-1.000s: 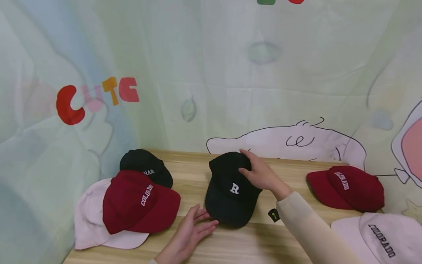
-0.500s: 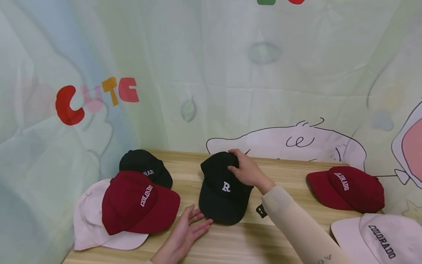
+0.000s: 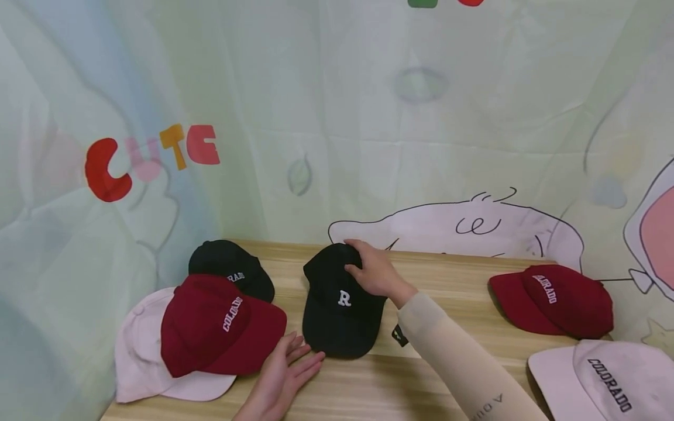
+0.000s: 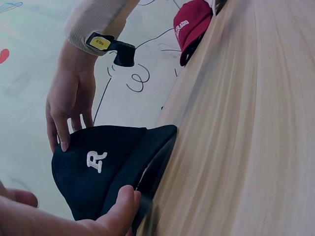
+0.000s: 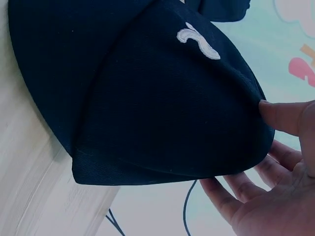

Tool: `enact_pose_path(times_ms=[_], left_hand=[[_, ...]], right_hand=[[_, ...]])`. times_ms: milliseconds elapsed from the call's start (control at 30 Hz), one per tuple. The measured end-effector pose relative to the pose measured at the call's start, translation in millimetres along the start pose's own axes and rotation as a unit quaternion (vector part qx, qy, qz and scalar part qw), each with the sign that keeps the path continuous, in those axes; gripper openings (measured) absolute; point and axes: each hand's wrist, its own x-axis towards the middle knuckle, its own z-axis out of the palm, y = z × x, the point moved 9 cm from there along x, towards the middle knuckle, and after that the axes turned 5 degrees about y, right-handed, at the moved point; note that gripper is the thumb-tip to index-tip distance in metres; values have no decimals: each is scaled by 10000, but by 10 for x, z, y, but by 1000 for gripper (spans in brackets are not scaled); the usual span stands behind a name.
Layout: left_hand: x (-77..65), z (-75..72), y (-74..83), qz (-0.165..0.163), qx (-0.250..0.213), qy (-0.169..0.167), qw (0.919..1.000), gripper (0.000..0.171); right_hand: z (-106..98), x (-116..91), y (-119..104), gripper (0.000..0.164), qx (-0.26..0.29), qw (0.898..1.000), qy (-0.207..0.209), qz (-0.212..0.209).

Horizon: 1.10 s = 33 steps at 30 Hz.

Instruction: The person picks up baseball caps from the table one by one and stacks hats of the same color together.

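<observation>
A black baseball cap [image 3: 343, 324] with a white letter R stands mid-table in the head view, its brim toward me. My right hand [image 3: 375, 272] grips the crown at the top, thumb in front and fingers behind, as the right wrist view also shows with the thumb [image 5: 283, 117]. Palm up, my left hand [image 3: 279, 377] lies with fairly straight fingers at the brim's left edge; whether it touches the brim I cannot tell. A red cap [image 3: 223, 327] lettered COLORADO is right beside the left hand.
Under the red cap lies a pale pink cap [image 3: 139, 351], with another black cap [image 3: 231, 263] behind. On the right sit a second red cap [image 3: 555, 301] and a whitish cap [image 3: 621, 377]. A printed curtain [image 3: 337, 128] closes off the wooden table's [image 3: 437, 362] back and sides.
The black R cap has moved left in my right hand's grip, closer to the red cap. My left hand has shifted left alongside it, fingers still extended.
</observation>
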Motion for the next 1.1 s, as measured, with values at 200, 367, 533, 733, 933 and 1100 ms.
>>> enact_pose_path(times_ms=[200, 367, 533, 733, 933, 1100], left_hand=[[-35, -43, 45, 130, 11, -21, 9999, 86], [-44, -84, 58, 166, -22, 58, 9998, 84], [-56, -124, 66, 196, -20, 120, 9997, 82], [-77, -155, 87, 109, -18, 210, 9997, 83], [-99, -136, 103, 80, -40, 260, 9996, 77], [-143, -114, 113, 157, -114, 330, 9993, 72]], right_hand=[[83, 54, -66, 61, 10, 9999, -143, -57], [139, 90, -120, 60, -29, 9996, -167, -208], [183, 111, -163, 63, -86, 9995, -236, -188], [226, 132, -188, 66, -123, 9995, -291, -63], [299, 149, -211, 68, -36, 9990, -446, -79], [356, 151, -245, 69, 74, 9981, -585, -164]])
